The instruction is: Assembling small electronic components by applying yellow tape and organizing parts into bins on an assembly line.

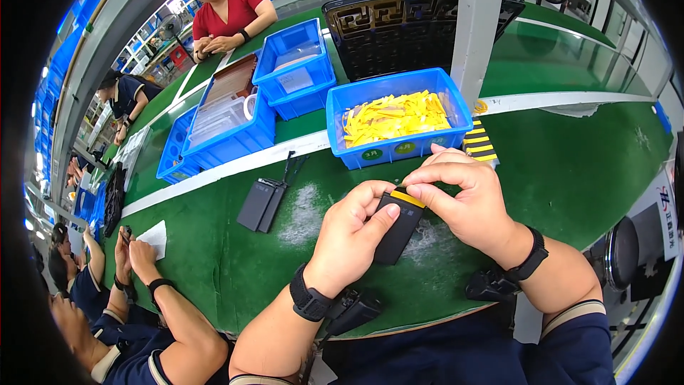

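A flat black pack (400, 234), which looks like a battery pack, is gripped by its left side in my left hand (348, 232), thumb on its face. Across its upper end lies a yellow strip (407, 200). The fingers of my right hand (463, 189) are pinched at that end, thumb and forefinger at the strip; the tips partly hide what lies between them. Beyond my hands stands a blue bin (342, 144) filled with loose yellow strips (395, 115). To the left, two similar black packs (262, 203) with dark leads lie overlapping on the green tabletop (214, 228).
More black parts lie by the near edge, one by my left wrist (355, 311), another under my right wrist (491, 285). Blue bins (235, 139) stand at back left, a black tray (388, 28) behind. A grey post (472, 36) rises at right. A co-worker's hands (135, 253) work at left.
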Tool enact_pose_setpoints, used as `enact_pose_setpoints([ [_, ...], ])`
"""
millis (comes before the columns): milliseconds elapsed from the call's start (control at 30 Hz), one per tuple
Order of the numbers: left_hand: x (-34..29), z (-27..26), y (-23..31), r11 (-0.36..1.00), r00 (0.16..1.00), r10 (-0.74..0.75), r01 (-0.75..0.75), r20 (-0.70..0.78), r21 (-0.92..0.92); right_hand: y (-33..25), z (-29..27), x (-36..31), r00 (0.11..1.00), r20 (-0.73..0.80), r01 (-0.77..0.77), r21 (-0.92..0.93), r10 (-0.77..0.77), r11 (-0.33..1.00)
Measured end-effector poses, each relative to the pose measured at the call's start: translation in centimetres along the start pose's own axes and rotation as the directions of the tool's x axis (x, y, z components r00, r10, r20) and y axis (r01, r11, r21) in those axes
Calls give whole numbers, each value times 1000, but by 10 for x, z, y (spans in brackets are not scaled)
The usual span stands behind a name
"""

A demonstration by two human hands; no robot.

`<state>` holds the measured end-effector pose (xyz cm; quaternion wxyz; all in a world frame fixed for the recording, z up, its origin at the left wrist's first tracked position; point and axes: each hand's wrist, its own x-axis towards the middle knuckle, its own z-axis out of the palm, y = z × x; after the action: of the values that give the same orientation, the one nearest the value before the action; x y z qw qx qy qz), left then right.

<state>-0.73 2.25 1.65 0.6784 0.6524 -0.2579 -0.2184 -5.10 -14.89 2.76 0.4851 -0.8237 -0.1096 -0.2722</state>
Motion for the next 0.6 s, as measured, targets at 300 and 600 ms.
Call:
enact_pose_setpoints([
  [300, 0, 2, -1, 1000, 1000, -6, 6, -10, -5, -1, 6, -1, 988, -46, 135, -185, -145, 974],
  [600, -4, 4, 7, 991, 995, 85, -79, -51, 108, 0, 3, 0, 976, -24, 202, -251, -214, 947],
])
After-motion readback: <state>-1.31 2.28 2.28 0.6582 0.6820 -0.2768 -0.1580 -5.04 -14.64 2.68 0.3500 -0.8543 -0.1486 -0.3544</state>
